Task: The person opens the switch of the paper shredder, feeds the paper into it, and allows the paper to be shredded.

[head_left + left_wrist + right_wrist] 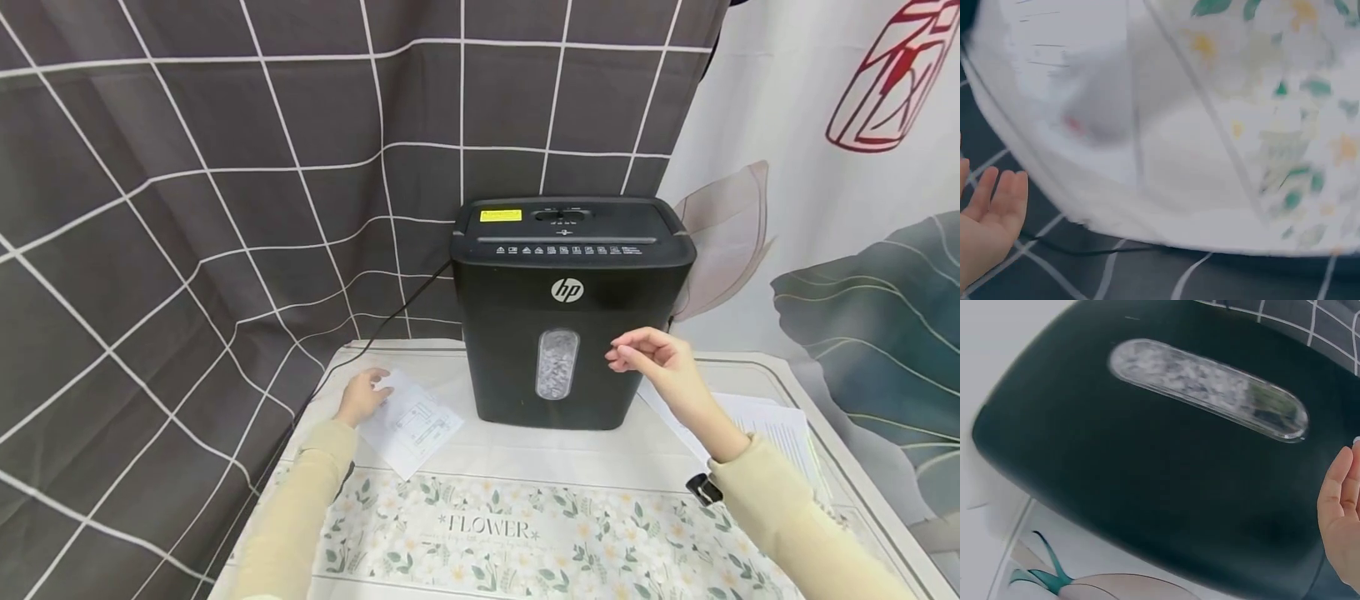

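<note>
Head view: black hp shredder stands upright at the back of the worktop. Yellow label at the left of its top; clear front window shows white shreds inside.

Single printed sheet lies flat and slanted on the worktop, left of the shredder and apart from it. Left hand is at the sheet's upper left edge, fingers loosely bent and spread, grip slack; cannot tell whether the fingertips touch paper. Left wrist view, blurred, has the fingers relaxed near the worktop's edge.

Right hand is raised before the shredder's front, right of the window. Thumb and fingers bend loosely toward one another, a narrow gap between, holding nothing visible. Dark strap at that wrist.

More printed papers lie to the shredder's right, partly behind the right forearm. Black cable runs from the shredder's left side down over the worktop's left edge. Flower-printed band across the worktop's nearer part; dark gridded cloth hangs behind.
</note>
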{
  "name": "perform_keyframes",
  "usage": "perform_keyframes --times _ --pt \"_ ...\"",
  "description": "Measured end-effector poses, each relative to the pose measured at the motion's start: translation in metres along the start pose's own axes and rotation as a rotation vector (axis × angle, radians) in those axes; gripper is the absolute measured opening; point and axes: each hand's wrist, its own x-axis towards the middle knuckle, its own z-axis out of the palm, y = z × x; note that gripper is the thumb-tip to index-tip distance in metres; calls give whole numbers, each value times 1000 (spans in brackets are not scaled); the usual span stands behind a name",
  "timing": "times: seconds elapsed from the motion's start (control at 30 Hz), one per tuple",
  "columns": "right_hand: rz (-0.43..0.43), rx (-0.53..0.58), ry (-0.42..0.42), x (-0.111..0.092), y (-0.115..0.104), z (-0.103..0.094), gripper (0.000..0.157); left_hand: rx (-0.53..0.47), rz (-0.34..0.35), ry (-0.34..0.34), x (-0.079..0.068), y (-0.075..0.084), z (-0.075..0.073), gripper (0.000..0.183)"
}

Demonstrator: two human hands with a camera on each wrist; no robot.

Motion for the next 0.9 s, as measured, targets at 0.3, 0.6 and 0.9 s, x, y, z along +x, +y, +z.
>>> perform_keyframes --times 0.3,0.6,0.9 --pt "56 -36 -28 -19 24 1 9 128 -110 65 0 -41 13 49" --pt "74 -23 -40 -29 37 3 10 250 -85 -352 -18 -33 37 87" --pt "88 -21 -46 -34 41 1 10 252 -69 -432 -20 -22 39 88"
